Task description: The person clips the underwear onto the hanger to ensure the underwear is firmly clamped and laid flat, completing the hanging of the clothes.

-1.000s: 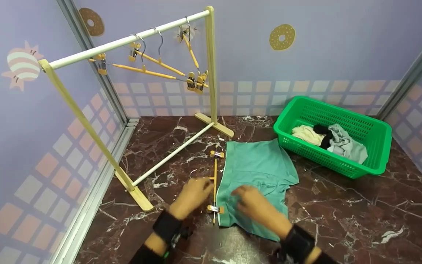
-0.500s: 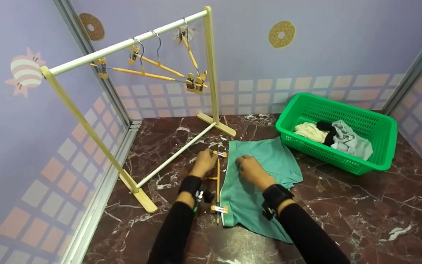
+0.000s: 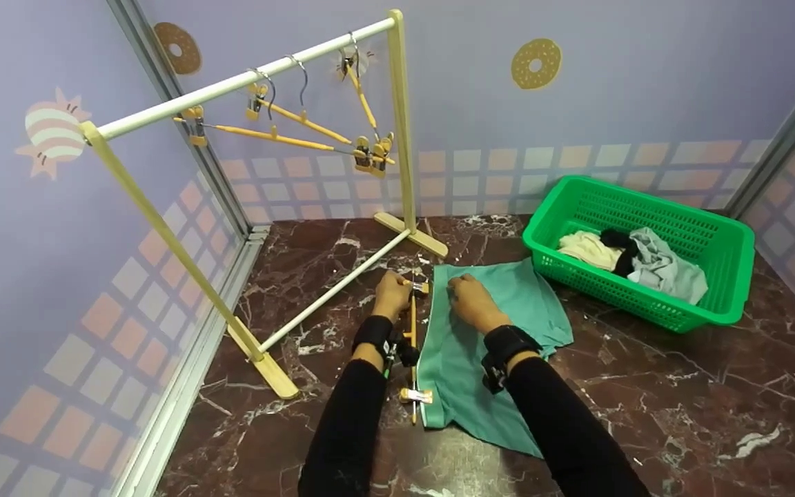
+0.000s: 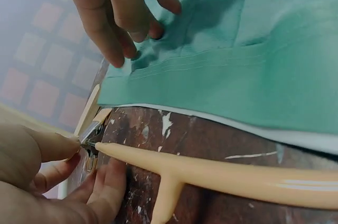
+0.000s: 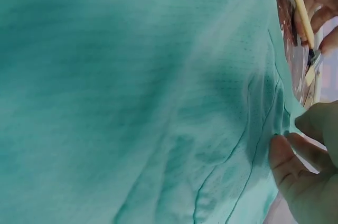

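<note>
Left hand [image 3: 392, 297] and right hand [image 3: 473, 304] sit farther forward than a second ago, at the far end of a clip hanger [image 3: 413, 314] lying alongside the waistband [image 3: 435, 345] of teal shorts [image 3: 461, 362] on the marbled tabletop [image 3: 646, 414]. Thumb and finger of the left hand pinch the hanger's far clip [image 3: 420, 286]. Right fingertips touch the shorts near the waistband's far corner; whether they pinch cloth, one cannot tell. Just beside the shorts stands a green basket [image 3: 604, 287] holding crumpled clothes [image 3: 666, 273]
</note>
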Tool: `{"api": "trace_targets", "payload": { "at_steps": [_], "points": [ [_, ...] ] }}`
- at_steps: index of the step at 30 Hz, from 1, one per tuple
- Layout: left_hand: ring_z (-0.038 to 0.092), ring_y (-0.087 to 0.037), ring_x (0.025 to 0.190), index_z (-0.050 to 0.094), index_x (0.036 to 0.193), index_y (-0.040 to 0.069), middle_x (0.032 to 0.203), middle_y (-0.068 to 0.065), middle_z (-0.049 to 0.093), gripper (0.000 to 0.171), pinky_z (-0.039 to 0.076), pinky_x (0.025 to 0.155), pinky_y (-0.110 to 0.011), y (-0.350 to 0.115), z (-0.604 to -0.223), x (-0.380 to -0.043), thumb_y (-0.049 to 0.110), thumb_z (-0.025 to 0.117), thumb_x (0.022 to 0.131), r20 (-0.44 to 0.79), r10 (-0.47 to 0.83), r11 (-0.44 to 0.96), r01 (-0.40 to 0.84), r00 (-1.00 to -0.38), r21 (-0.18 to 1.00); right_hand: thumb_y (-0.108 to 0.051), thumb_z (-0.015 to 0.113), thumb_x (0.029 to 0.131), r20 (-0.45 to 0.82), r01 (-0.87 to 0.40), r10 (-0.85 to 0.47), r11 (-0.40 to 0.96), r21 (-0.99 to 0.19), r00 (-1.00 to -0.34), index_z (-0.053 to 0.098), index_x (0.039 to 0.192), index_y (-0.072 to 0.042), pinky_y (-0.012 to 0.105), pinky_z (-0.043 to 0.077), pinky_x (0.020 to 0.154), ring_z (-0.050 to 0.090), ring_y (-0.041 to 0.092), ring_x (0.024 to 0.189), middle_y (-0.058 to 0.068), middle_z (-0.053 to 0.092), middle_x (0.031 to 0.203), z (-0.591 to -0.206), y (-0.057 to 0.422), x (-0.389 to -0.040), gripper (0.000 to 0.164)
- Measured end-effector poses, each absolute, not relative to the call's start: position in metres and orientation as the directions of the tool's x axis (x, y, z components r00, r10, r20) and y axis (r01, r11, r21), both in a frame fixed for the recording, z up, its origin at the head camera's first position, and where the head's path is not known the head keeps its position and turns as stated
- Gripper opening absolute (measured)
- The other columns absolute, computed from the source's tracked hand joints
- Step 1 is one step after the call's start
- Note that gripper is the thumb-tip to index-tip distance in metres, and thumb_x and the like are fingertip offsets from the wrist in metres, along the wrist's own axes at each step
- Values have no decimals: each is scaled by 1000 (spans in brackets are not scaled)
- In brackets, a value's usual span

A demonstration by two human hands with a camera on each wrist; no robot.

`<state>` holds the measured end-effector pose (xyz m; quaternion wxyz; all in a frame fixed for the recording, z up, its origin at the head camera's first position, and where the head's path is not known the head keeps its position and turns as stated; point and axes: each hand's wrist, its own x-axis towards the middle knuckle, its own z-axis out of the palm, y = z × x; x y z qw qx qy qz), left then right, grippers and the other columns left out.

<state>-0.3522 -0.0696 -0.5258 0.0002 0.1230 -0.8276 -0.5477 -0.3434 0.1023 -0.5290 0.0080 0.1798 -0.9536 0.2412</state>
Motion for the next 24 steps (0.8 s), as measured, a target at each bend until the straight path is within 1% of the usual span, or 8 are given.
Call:
{"api": "trace_targets", "payload": {
  "at_steps": [3, 6, 11, 15, 18, 19, 22, 24],
  "points": [
    [66, -29, 86, 49, 105, 0, 103, -17, 55, 4, 63, 76, -41, -71, -525, -348, 2, 52, 104, -216, -155, 148, -239, -964, 960, 1, 57, 100, 79, -274, -272, 820, -502, -959, 53, 139, 9, 51, 49, 104, 55, 43, 125, 29, 55, 134, -530, 98, -353, 40],
    [71, -35, 91, 43, 114, 1, 115, -21, 52, 8, 62, 84, -47, -75, -524, -344, 3, 47, 107, -292, -74, -53, -288, -954, 956, 1, 60, 99, 67, -243, -246, 810, -533, -967, 42, 149, 7, 51, 48, 106, 51, 44, 130, 31, 48, 142, -532, 93, -360, 53],
    [72, -35, 92, 41, 124, -3, 135, -27, 47, 21, 63, 83, -46, -82, -523, -344, 8, 48, 108, -326, -31, -168, -316, -945, 934, 2, 60, 99, 9, -229, -280, 767, -599, -960, 19, 159, 5, 54, 42, 112, 43, 49, 137, 35, 30, 156, -535, 86, -365, 73],
    [72, -35, 94, 42, 133, -9, 142, -28, 44, 34, 61, 87, -46, -83, -520, -346, 12, 52, 107, -346, -16, -222, -334, -938, 916, 3, 58, 100, -29, -231, -312, 758, -610, -950, 9, 161, 3, 54, 40, 113, 43, 51, 136, 36, 20, 160, -537, 86, -367, 78],
    [72, -34, 93, 42, 138, -13, 134, -30, 50, 43, 60, 91, -45, -82, -517, -347, 13, 54, 106, -361, 7, -242, -352, -933, 904, 2, 55, 102, -71, -205, -306, 774, -599, -949, 6, 162, 0, 54, 40, 114, 42, 50, 137, 34, 16, 162, -538, 88, -370, 78],
    [72, -33, 90, 42, 138, -14, 128, -30, 53, 44, 60, 91, -45, -81, -516, -348, 13, 55, 106, -363, 12, -245, -355, -932, 902, 2, 55, 102, -79, -193, -298, 776, -600, -951, 7, 162, -1, 54, 39, 115, 41, 49, 139, 34, 17, 162, -538, 88, -372, 77],
    [70, -29, 84, 42, 139, -16, 109, -26, 59, 46, 61, 90, -43, -81, -515, -348, 13, 55, 106, -359, 26, -249, -353, -933, 902, 1, 58, 100, -87, -163, -265, 786, -597, -960, 11, 161, 1, 53, 37, 116, 39, 47, 141, 34, 23, 160, -539, 87, -378, 77],
    [70, -28, 81, 42, 139, -16, 101, -22, 60, 46, 61, 88, -42, -81, -516, -348, 14, 55, 106, -351, 34, -250, -348, -936, 903, 0, 63, 98, -80, -145, -238, 788, -599, -968, 17, 159, 4, 52, 38, 116, 39, 46, 140, 36, 28, 155, -540, 87, -382, 77]
  ]
}}
